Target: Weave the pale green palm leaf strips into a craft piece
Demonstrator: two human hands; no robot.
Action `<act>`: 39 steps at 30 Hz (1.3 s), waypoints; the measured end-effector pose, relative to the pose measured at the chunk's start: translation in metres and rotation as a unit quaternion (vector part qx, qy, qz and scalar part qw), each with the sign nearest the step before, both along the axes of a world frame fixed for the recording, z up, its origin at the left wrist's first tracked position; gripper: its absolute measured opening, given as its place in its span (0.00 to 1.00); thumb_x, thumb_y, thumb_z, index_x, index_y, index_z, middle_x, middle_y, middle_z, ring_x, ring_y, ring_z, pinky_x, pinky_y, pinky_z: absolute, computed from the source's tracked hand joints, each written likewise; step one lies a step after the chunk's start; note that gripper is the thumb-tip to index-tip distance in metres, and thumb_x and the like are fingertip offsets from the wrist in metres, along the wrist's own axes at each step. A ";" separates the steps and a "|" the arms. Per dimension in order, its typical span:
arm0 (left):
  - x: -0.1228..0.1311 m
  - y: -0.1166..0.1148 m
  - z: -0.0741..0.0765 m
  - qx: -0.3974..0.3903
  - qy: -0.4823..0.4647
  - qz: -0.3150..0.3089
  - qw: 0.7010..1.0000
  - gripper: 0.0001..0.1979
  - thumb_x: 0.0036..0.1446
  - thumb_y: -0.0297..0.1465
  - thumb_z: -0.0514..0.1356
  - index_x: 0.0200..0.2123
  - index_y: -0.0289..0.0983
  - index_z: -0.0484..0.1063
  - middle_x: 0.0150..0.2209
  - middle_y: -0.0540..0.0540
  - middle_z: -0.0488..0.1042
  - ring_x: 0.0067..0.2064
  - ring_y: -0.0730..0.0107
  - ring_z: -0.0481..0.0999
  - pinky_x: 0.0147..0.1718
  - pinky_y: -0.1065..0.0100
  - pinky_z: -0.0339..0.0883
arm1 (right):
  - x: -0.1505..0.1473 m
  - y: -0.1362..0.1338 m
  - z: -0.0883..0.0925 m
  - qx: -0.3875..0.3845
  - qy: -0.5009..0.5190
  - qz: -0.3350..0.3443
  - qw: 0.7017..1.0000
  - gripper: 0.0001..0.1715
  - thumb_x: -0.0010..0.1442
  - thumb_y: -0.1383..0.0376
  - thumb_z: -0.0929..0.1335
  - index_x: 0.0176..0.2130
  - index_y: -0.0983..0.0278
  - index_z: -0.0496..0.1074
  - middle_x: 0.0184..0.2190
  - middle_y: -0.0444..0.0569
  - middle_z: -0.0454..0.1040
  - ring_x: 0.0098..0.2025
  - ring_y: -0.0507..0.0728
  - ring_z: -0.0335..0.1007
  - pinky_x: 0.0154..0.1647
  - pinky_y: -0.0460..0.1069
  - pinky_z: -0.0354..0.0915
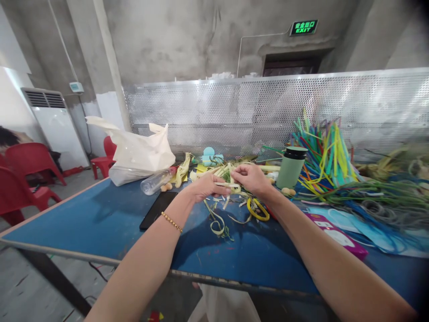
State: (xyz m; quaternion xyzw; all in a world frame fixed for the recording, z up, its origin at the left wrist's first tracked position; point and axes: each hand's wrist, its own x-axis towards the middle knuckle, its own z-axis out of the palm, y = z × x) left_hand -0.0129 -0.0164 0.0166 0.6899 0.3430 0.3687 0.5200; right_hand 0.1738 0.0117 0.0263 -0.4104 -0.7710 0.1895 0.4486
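Both hands meet over the middle of the blue table (100,219). My left hand (206,185) has its fingers closed on a pale yellow leaf strip (228,184). A gold bead bracelet circles that wrist. My right hand (251,178) pinches the other end of the same strip from above. Under and behind the hands lies a heap of pale cut leaf strips (223,172). Loose curled strips (217,223) trail toward me on the table. A pair of yellow-handled scissors (258,210) lies just below my right wrist.
A black phone (157,209) lies left of my left arm, with a clear plastic bottle (156,181) and white plastic bag (137,154) behind it. A green cup (291,167), coloured sticks (325,152), green stems and a pink box (335,232) crowd the right. Red chairs (23,179) stand left.
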 end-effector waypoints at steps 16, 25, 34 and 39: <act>0.001 0.006 -0.002 0.007 -0.001 0.059 0.998 0.04 0.40 0.24 0.64 0.18 0.32 0.71 0.18 0.52 0.65 0.21 0.81 0.59 0.21 0.72 0.49 | -0.001 -0.022 0.019 0.129 -0.134 -0.119 0.975 0.20 0.59 0.53 0.64 0.24 0.65 0.69 0.22 0.47 0.71 0.25 0.52 0.62 0.29 0.48 0.55; -0.001 0.009 -0.005 0.023 0.002 0.071 0.997 0.06 0.41 0.26 0.65 0.18 0.32 0.71 0.18 0.52 0.66 0.20 0.81 0.59 0.21 0.72 0.49 | -0.004 -0.023 0.018 0.031 -0.142 0.063 0.987 0.11 0.53 0.62 0.66 0.25 0.66 0.72 0.20 0.44 0.68 0.23 0.49 0.58 0.25 0.46 0.54; -0.002 0.003 -0.001 0.041 0.035 0.068 0.996 0.06 0.41 0.27 0.66 0.18 0.33 0.71 0.18 0.52 0.66 0.21 0.80 0.61 0.22 0.71 0.53 | -0.004 -0.028 0.022 0.073 -0.205 0.048 0.975 0.08 0.54 0.66 0.67 0.25 0.66 0.72 0.21 0.43 0.70 0.25 0.50 0.61 0.30 0.46 0.54; -0.002 0.007 -0.006 0.087 0.078 0.078 0.990 0.07 0.41 0.28 0.65 0.18 0.33 0.71 0.17 0.53 0.64 0.22 0.79 0.60 0.22 0.71 0.53 | -0.007 -0.025 0.016 0.108 -0.237 0.043 0.965 0.06 0.54 0.68 0.68 0.26 0.65 0.73 0.23 0.44 0.70 0.27 0.51 0.62 0.32 0.46 0.55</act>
